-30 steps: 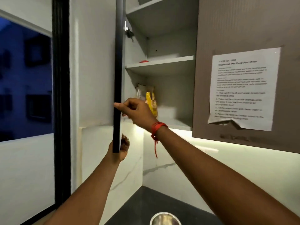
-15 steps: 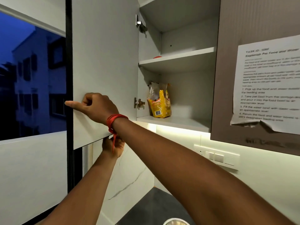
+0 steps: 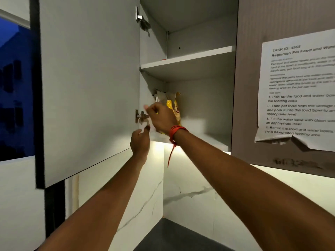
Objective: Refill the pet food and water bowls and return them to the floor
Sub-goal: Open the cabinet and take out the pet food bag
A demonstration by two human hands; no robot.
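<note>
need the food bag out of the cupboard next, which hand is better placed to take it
Right. The right hand is already inside the cupboard, in front of the yellow food bag on the bottom shelf. The left hand hangs lower, at the shelf's front edge, short of the bag.

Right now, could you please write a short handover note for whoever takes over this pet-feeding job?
Right hand: inside the open cupboard, at the yellow food bag; whether it grips the bag cannot be told.
Left hand: empty, open, just below the bottom shelf.
Bag: standing on the bottom shelf, left side, near the hinge.
Bowls: not in view.
Done: cupboard door open.
Left: take the bag out, fill the food bowl, fill the water bowl, return both to the floor.
</note>
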